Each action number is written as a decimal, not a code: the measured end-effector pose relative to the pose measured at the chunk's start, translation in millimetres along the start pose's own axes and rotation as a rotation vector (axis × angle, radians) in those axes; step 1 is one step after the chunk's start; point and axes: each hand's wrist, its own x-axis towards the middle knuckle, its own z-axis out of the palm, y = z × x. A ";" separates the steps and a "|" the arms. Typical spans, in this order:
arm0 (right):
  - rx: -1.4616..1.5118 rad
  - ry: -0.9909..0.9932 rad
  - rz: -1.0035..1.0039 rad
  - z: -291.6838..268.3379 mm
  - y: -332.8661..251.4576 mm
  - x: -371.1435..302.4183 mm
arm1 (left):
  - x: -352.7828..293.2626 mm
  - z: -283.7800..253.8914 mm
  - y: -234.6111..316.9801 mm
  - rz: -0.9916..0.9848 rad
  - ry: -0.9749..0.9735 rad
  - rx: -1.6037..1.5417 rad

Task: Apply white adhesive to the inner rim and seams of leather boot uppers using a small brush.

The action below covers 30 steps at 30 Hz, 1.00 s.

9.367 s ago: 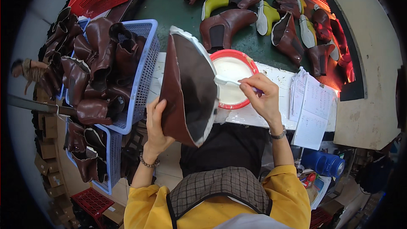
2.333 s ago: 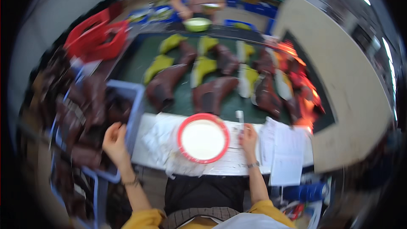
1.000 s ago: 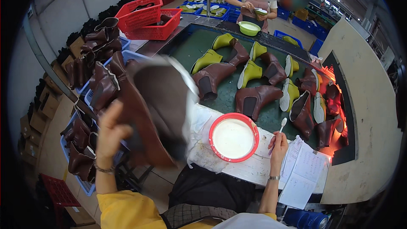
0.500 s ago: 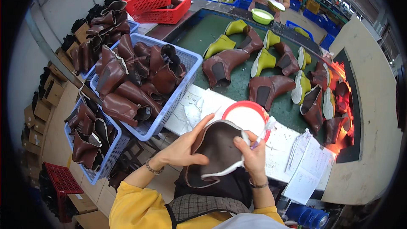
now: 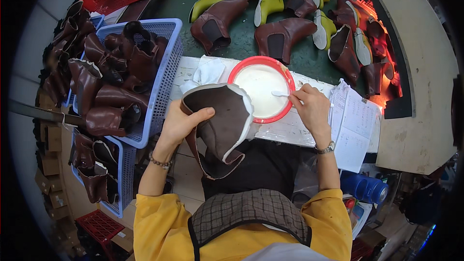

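Only the left hand (image 5: 180, 122) now clamps the boot (image 5: 220, 113), freeing the right hand (image 5: 314, 111), fingers pinching the brush (image 5: 280, 94), for the bowl (image 5: 261, 60).

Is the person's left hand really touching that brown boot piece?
Touching. The head view shows the left hand holding the brown boot piece at its edge, thumb laid over the dark inside.

The bowl (image 5: 271, 118) is sitting between a basket (image 5: 162, 89) at left and papers (image 5: 356, 133) at right, with boots (image 5: 292, 31) lying behind it.
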 end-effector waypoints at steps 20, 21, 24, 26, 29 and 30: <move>0.765 0.028 -0.077 -10.1 -58.3 2.2 | 5.9 -8.5 33.6 0.252 0.181 0.086; 0.762 0.026 -0.073 -12.0 -55.8 1.8 | 8.9 -9.6 33.3 0.249 0.177 0.084; 0.554 0.005 0.242 -15.9 -26.9 4.1 | 24.4 -16.6 33.7 0.308 0.248 0.244; 0.356 -0.016 0.200 -2.8 -9.5 0.7 | 38.5 -17.0 18.7 0.378 0.341 0.329; 0.129 -0.020 0.112 9.0 -3.9 -5.0 | 44.6 -24.1 -17.8 0.334 0.362 0.436; 0.145 -0.031 0.153 3.5 -8.3 -5.6 | 39.3 -26.5 -28.9 0.365 0.327 0.474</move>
